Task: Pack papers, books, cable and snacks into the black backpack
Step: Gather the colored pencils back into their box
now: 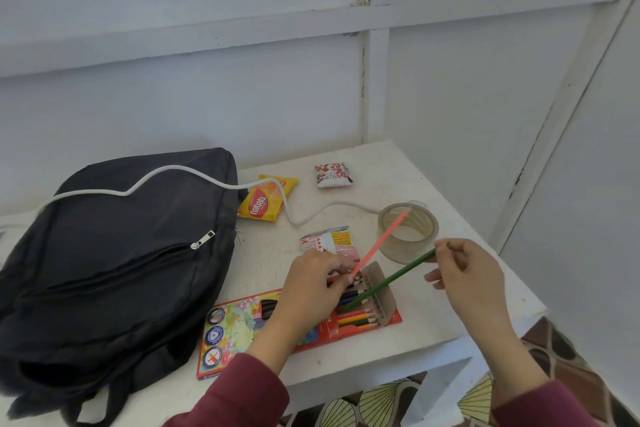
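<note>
Left fingers (341,274) pinch pink pencil (381,241), right fingers (446,248) green pencil (398,274), over pencil-filled box (242,329).

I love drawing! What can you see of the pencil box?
The pencil box is flat, colourful cardboard, lying on the white table beside the black backpack. Its end flap stands open, showing a row of pencils. The left hand rests over the open end, pinching a pink pencil; the right hand pinches a green pencil whose tip reaches the box.
</note>
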The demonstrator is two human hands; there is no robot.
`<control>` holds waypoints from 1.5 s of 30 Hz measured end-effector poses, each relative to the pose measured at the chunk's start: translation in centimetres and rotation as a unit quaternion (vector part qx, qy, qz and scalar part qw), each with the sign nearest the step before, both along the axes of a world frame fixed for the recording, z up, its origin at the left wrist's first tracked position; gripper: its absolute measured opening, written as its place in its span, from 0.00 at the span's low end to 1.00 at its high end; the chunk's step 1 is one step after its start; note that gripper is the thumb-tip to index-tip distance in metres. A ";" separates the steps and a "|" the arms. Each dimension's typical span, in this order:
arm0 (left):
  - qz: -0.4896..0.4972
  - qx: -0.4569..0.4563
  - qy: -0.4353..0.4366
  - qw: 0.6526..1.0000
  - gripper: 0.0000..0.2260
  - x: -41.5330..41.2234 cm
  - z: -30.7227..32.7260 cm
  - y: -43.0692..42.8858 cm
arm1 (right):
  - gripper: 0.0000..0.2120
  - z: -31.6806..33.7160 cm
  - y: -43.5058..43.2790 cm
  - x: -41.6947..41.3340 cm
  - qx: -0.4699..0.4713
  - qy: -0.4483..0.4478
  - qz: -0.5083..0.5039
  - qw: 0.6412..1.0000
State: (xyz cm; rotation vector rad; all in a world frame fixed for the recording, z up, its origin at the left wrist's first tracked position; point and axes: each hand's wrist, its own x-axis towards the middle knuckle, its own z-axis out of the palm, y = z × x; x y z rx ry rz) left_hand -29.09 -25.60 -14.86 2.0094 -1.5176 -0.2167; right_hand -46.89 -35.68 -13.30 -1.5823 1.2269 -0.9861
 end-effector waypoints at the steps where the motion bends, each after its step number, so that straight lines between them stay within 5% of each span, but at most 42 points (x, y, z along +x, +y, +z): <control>1: -0.008 0.007 -0.016 1.000 0.09 0.0 -0.2 0.0 | 0.05 -0.1 0.2 0.1 0.038 -0.027 0.007 0.999; 6: -0.008 -0.018 -0.019 1.000 0.10 0.3 -0.7 0.4 | 0.05 -1.0 1.2 0.4 0.106 -0.098 0.015 0.989; 16: -0.002 -0.039 -0.064 0.997 0.06 1.3 -2.0 2.0 | 0.13 -1.8 1.9 1.3 0.024 -0.086 -0.035 0.995; 21: -0.015 -0.023 -0.062 0.998 0.21 1.2 -2.1 3.0 | 0.14 -2.3 2.3 1.1 -0.013 0.004 -0.027 1.000; 24: -0.045 0.013 -0.074 0.996 0.25 1.0 -2.2 3.6 | 0.16 -2.3 2.2 0.7 -0.041 0.138 -0.002 0.990; 32: -0.007 -0.042 -0.165 0.985 0.13 0.5 -2.8 3.9 | 0.18 -2.7 3.6 0.4 -0.139 0.367 0.048 0.918; 37: -0.020 -0.057 -0.148 0.987 0.16 0.7 -3.3 4.0 | 0.16 -4.1 5.2 0.2 -0.220 0.396 0.049 0.890; 45: 0.013 -0.082 -0.147 0.986 0.09 0.7 -3.6 3.9 | 0.33 -5.2 6.0 0.6 -0.245 0.433 0.038 0.867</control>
